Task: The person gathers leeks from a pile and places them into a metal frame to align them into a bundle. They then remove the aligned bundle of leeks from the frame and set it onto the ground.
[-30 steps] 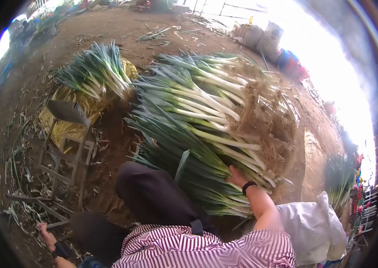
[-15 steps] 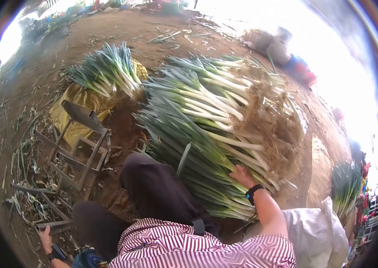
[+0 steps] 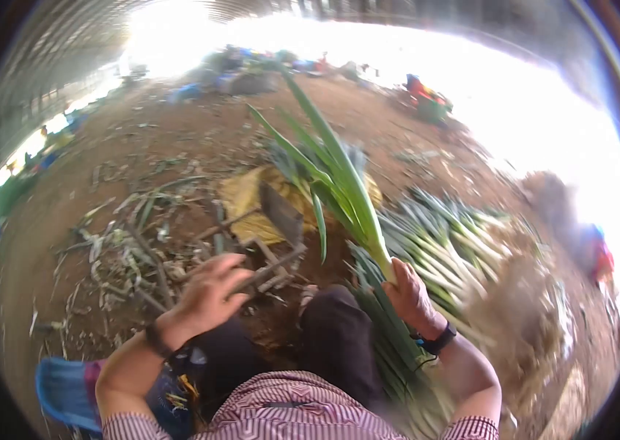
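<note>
My right hand (image 3: 409,295) is wrapped round the pale stem of a leek (image 3: 350,194), whose green leaves fan up and to the left. My left hand (image 3: 215,292) is raised in front of the metal frame, its fingers apart with nothing in them. Below and to the right of my right hand lies a pile of leeks (image 3: 445,257), white stems and tangled brown roots pointing right. Another bunch of leeks rests on a yellow sack (image 3: 248,194), partly hidden behind the held leek.
A metal frame with a flat plate (image 3: 279,213) stands on the soil before my knees. Leaf scraps (image 3: 116,253) litter the ground to the left. A blue plastic item (image 3: 68,392) sits by my left elbow. Bags and a red bundle (image 3: 603,260) are at the right.
My right hand has lifted one leek off the pile and now holds it up. My left hand has come up from beside the metal frame. The view has turned left and up.
</note>
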The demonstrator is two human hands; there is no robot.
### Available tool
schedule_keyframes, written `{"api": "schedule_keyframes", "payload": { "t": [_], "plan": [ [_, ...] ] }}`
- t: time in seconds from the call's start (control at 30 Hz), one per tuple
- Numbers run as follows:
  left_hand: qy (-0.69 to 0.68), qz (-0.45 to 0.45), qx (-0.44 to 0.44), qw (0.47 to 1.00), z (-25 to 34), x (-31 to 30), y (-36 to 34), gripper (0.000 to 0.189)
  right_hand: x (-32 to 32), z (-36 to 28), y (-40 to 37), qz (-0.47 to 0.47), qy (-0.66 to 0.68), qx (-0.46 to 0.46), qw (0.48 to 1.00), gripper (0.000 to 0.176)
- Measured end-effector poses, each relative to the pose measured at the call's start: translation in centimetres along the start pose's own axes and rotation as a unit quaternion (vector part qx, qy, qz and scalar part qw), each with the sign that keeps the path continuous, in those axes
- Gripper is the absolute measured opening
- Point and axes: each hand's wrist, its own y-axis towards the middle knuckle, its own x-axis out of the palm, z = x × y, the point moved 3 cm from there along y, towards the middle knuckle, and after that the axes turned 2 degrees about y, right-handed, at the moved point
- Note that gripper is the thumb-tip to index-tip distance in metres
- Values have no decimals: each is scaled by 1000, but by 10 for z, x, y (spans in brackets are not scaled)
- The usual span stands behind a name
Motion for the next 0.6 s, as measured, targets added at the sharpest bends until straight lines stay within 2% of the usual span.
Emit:
{"api": "schedule_keyframes", "payload": {
  "t": [0.07, 0.17, 0.23, 0.27, 0.3, 0.33, 0.37, 0.4, 0.43, 0.47, 0.5, 0.53, 0.57, 0.6],
  "plan": [
    [53, -32, 113, 992, 9, -19, 9, 35, 14, -28, 34, -22, 8, -53, 998, 50],
    [9, -170, 76, 982, -21, -62, -16, 34, 29, -50, 66, -69, 26, -108, 991, 50],
    [-30, -272, -9, 962, -49, -119, -42, 35, 32, -50, 80, -104, 35, -142, 984, 47],
    [-40, -269, -55, 961, -55, -156, -54, 36, 31, -48, 87, -124, 33, -151, 980, 46],
    [-41, -307, -204, 929, -56, -200, -59, 36, 27, -48, 94, -142, 32, -144, 979, 45],
    [-22, -305, -316, 898, -65, -241, -66, 35, 24, -47, 100, -161, 28, -135, 977, 44],
    [-47, -259, -355, 897, -69, -286, -68, 35, 21, -43, 114, -160, 10, -184, 970, 43],
    [69, -235, -296, 923, -94, -329, -71, 30, 24, -37, 131, -153, -13, -225, 962, 42],
    [-4, -144, -460, 876, -90, -366, -58, 27, 21, -43, 154, -209, -20, -184, 960, 42],
    [112, -219, -388, 888, -119, -410, -47, 27, 33, -32, 178, -192, -41, -264, 944, 41],
    [196, -101, -452, 864, -89, -413, -15, 32, 29, -55, 205, -207, -14, -247, 947, 40],
    [258, -127, -306, 908, -131, -441, -5, 38, 45, -52, 232, -181, 1, -276, 944, 37],
    [220, -29, -341, 913, -114, -424, 20, 44, 66, -54, 261, -150, 14, -319, 936, 33],
    [169, 37, -279, 945, -124, -401, 39, 45, 76, -66, 283, -143, -18, -347, 927, 32]
  ]
}}
